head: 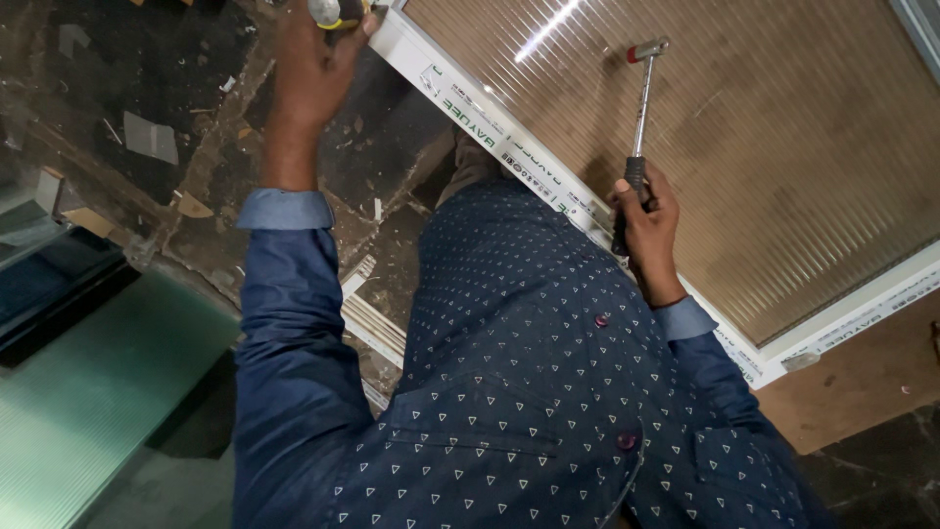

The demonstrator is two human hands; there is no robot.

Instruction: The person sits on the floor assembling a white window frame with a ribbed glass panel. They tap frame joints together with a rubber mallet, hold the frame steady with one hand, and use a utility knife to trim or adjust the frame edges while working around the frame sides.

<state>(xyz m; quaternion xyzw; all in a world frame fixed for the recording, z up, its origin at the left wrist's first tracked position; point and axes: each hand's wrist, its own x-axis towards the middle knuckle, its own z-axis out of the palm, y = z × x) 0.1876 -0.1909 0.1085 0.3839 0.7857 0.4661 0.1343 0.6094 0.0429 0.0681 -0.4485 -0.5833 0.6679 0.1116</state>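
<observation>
My left hand [311, 61] is raised to the picture's top edge and closed around a tool with a grey and yellow handle [331, 12]. The tool sits at the corner of a white window frame [470, 113]. My right hand [646, 227] grips the black handle of a hammer [641, 108]. Its metal shaft points up and its head hangs over the ribbed glass panel [783, 147] that the frame holds. The frame lies slanted across the floor in front of my blue patterned shirt.
A greenish ribbed glass sheet [88, 392] lies at the lower left. Loose white strips [374, 323] lie beside my left sleeve. Scraps and debris litter the dark floor [147, 137]. A brown board [862, 377] lies beneath the frame's right corner.
</observation>
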